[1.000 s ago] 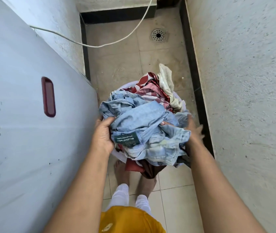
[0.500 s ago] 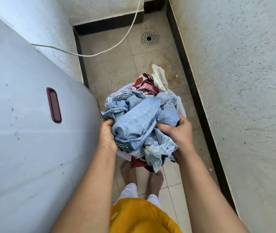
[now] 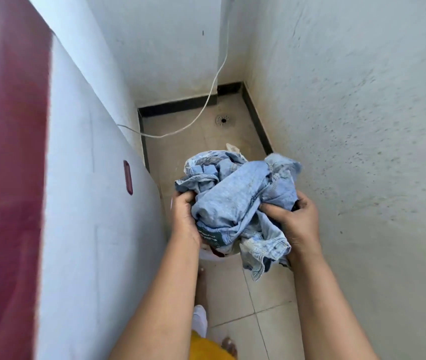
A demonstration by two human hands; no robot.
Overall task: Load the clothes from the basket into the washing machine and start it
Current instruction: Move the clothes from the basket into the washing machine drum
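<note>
Btwn L hand [image 3: 184, 216] & R hand [image 3: 296, 222]: denim bundle [image 3: 235, 201]

Single head-worn wide-angle view, looking forward and steeply down along both forearms from close range. The washing machine [image 3: 82, 203] fills the left edge, a plastered wall [image 3: 362, 152] the right, tiled floor [image 3: 266, 289] below.

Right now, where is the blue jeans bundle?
In the head view, the denim bundle sits centre frame, gripped between the left hand and right hand, above the basket, right of the washing machine.
</note>
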